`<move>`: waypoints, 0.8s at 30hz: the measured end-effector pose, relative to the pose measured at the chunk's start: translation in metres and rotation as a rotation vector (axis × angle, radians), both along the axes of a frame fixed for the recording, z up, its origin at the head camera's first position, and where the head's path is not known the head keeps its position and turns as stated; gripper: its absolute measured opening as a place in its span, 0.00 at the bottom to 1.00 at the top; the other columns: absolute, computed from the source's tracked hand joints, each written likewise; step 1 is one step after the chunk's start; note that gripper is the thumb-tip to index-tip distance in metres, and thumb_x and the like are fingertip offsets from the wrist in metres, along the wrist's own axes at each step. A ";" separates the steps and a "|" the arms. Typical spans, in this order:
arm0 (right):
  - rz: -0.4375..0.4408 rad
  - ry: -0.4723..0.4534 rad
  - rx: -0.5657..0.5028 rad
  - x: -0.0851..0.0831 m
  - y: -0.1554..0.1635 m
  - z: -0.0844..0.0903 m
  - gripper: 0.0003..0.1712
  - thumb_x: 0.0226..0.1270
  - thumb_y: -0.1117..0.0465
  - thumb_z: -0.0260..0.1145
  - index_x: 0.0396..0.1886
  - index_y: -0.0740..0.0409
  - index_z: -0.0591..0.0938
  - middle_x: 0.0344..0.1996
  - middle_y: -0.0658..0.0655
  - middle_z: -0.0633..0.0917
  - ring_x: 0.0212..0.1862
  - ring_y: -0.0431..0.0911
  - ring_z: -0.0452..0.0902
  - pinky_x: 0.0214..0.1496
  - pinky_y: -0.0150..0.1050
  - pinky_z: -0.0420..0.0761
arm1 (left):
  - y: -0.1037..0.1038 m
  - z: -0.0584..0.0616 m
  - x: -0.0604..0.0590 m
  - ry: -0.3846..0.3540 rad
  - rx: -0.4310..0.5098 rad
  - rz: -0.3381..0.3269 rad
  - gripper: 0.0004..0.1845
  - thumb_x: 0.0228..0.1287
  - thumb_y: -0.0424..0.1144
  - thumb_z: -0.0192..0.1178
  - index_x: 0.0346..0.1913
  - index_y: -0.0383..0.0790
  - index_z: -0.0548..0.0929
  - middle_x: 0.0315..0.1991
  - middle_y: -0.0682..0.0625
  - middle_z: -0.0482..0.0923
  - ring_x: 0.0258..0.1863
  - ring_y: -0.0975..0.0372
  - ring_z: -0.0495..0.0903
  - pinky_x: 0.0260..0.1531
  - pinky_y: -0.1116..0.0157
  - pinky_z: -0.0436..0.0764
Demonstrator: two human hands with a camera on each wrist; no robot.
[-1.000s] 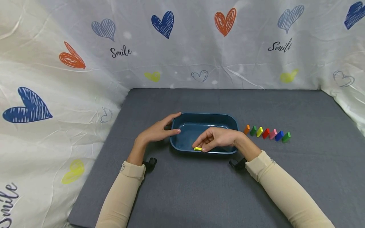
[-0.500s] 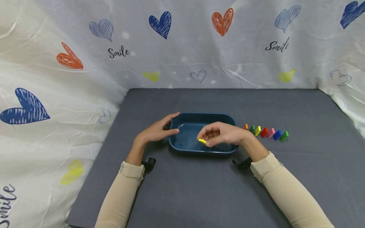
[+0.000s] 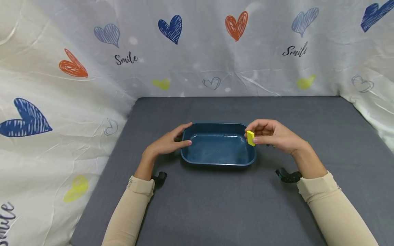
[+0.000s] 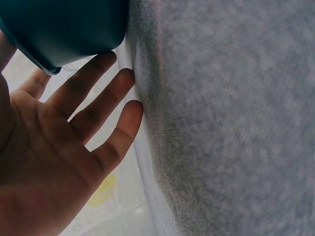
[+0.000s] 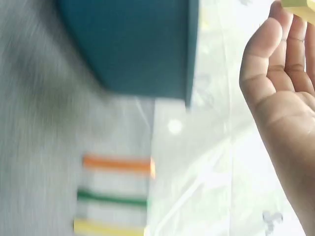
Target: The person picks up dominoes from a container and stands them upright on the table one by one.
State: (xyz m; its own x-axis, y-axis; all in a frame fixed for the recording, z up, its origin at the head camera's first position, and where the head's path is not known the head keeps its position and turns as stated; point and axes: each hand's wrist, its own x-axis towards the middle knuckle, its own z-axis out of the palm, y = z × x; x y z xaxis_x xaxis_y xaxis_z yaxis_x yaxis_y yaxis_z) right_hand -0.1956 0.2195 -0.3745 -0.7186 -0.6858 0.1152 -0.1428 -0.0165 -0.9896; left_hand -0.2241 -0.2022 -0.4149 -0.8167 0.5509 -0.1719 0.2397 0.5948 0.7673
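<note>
The left hand (image 3: pixel 166 143) lies with fingers straight and relaxed against the left end of the dark blue oblong plastic tray (image 3: pixel 218 163), holding nothing. The tray's long axis runs left to right across the grey felt table mat (image 3: pixel 215 205), bare mat on all sides. Above the tray's right rim, the right hand (image 3: pixel 274 135) pinches a small yellow rectangular block (image 3: pixel 250 138), held upright on end, broad face turned left. Orange and green blocks (image 5: pixel 115 164) lie right of the tray.

Head view bright, even, soft shadows; rt wrist view motion-blurred, overexposed bkgd.
</note>
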 end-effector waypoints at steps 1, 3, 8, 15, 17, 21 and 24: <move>-0.025 0.015 -0.005 0.002 0.007 0.001 0.16 0.71 0.77 0.61 0.55 0.66 0.79 0.46 0.54 0.88 0.43 0.42 0.86 0.42 0.34 0.85 | 0.000 0.000 0.000 -0.001 0.001 0.002 0.41 0.73 0.56 0.60 0.82 0.64 0.50 0.83 0.52 0.48 0.80 0.43 0.54 0.72 0.36 0.61; -0.078 0.042 -0.011 0.005 0.021 0.002 0.16 0.71 0.78 0.60 0.56 0.68 0.79 0.47 0.53 0.89 0.43 0.43 0.87 0.38 0.34 0.84 | 0.000 0.000 0.000 0.000 0.001 0.007 0.41 0.73 0.55 0.60 0.82 0.65 0.50 0.83 0.52 0.48 0.80 0.43 0.54 0.72 0.35 0.61; -0.219 0.070 -0.039 0.016 0.053 -0.001 0.16 0.71 0.79 0.58 0.55 0.69 0.79 0.48 0.52 0.90 0.44 0.42 0.87 0.33 0.33 0.82 | 0.000 0.002 0.002 0.006 -0.014 0.009 0.41 0.73 0.56 0.60 0.82 0.65 0.50 0.83 0.52 0.48 0.80 0.43 0.54 0.72 0.36 0.62; -0.314 0.066 -0.153 0.028 0.090 -0.008 0.18 0.70 0.84 0.54 0.55 0.72 0.78 0.48 0.55 0.89 0.47 0.42 0.87 0.46 0.31 0.85 | 0.001 0.002 0.004 0.003 -0.018 0.017 0.41 0.73 0.56 0.60 0.81 0.68 0.51 0.83 0.52 0.49 0.80 0.44 0.55 0.72 0.36 0.62; -0.340 0.062 -0.186 0.031 0.099 -0.011 0.18 0.70 0.85 0.53 0.55 0.72 0.78 0.47 0.56 0.89 0.47 0.43 0.87 0.48 0.31 0.85 | 0.002 0.003 0.004 0.004 -0.019 0.015 0.40 0.73 0.56 0.60 0.81 0.69 0.51 0.83 0.52 0.49 0.80 0.44 0.56 0.72 0.37 0.63; -0.419 0.045 -0.255 0.037 0.117 -0.018 0.19 0.69 0.86 0.52 0.56 0.74 0.77 0.47 0.56 0.89 0.49 0.44 0.87 0.49 0.31 0.84 | 0.002 0.002 0.004 0.006 -0.017 0.010 0.41 0.74 0.55 0.60 0.81 0.68 0.50 0.83 0.52 0.48 0.80 0.43 0.55 0.72 0.37 0.62; -0.504 0.015 -0.296 0.042 0.130 -0.025 0.19 0.69 0.86 0.53 0.55 0.74 0.78 0.47 0.56 0.90 0.48 0.43 0.88 0.48 0.30 0.85 | 0.002 0.002 0.003 0.009 -0.013 0.005 0.41 0.74 0.55 0.60 0.81 0.67 0.50 0.83 0.52 0.48 0.80 0.43 0.55 0.72 0.37 0.62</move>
State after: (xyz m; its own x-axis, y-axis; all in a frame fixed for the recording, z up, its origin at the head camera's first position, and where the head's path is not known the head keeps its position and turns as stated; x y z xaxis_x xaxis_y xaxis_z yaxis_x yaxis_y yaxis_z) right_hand -0.1540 0.3492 -0.3994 -0.9446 -0.1969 0.2625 -0.2188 -0.2180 -0.9511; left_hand -0.2214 -0.2002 -0.4131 -0.8210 0.5444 -0.1722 0.2431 0.6062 0.7573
